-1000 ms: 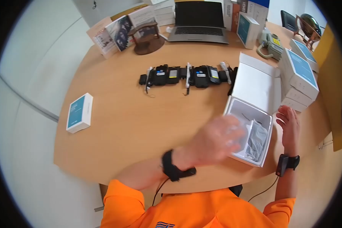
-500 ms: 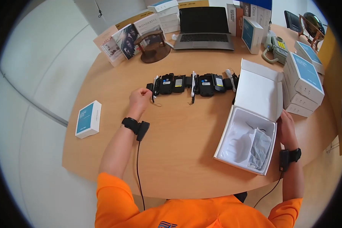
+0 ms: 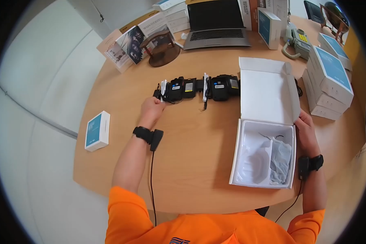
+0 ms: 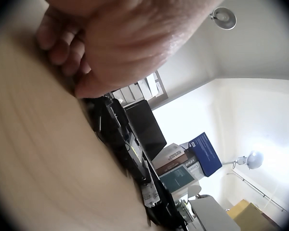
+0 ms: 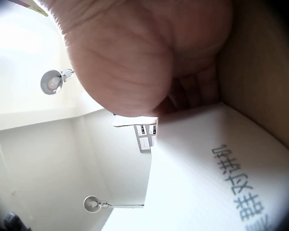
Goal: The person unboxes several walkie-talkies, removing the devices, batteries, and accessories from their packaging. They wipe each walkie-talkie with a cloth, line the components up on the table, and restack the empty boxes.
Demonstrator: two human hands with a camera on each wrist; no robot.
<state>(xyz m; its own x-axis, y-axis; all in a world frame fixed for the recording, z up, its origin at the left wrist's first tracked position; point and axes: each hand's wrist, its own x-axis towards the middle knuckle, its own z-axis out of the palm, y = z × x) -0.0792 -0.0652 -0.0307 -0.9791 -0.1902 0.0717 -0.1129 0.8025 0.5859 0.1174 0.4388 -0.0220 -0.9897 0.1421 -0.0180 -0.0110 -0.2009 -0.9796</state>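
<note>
My left hand (image 3: 151, 111) is at the left end of a row of black two-way radios (image 3: 219, 87) and accessories. Its fingers bend toward the thumb, right at the lower end of a thin white-wrapped strip (image 3: 163, 87); I cannot tell whether they pinch it. In the left wrist view, the fingertips are close over the table beside the black parts (image 4: 108, 115). My right hand (image 3: 306, 130) grips the right rear corner of an open white box (image 3: 234, 156). That box has a hollow moulded compartment and, on the right, a translucent bag (image 3: 280, 160). Printed characters mark its side wall (image 5: 192, 163).
A small blue-and-white box (image 3: 97, 131) lies at the left; similar boxes (image 3: 329, 81) are stacked at the right. Along the back stand books (image 3: 130, 42), a brown wooden stand (image 3: 162, 53), a laptop (image 3: 217, 34) and a telephone (image 3: 299, 42).
My left hand swung from over the box to the row's left end, where the strip and cord have shifted. With my right hand on it, the box has turned straighter, its lid swinging left.
</note>
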